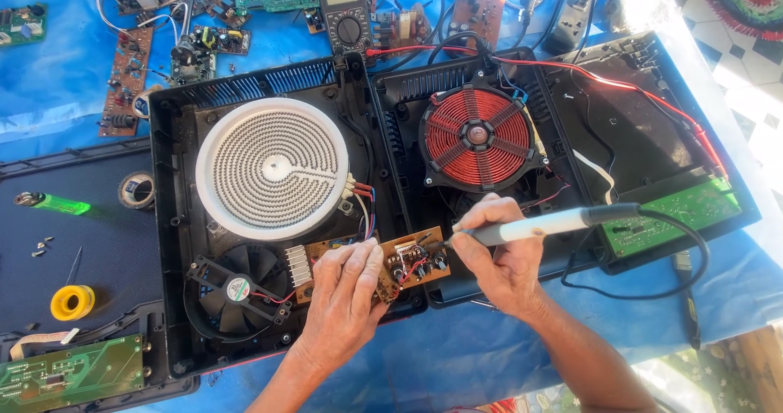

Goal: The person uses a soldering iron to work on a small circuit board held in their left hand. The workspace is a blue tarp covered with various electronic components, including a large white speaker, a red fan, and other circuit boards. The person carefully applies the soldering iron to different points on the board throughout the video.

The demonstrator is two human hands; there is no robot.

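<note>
— Right hand up first: fingers pinched around a white soldering iron, pen-style, tip down at the edge of the small brown circuit board.

— And the left hand?

— Flat, fingers pressed together, pinning that board's left end against the black cooktop housing.

— Board's position?

— Front edge of the open housing, just right of the black cooling fan, below the white spiral heating element. Red and black wires running off it.

— Around the work?

— Red copper induction coil in the right bay, just above the iron. Multimeter at the far edge, red lead trailing right. Yellow solder spool well off to the left on the dark panel.
</note>
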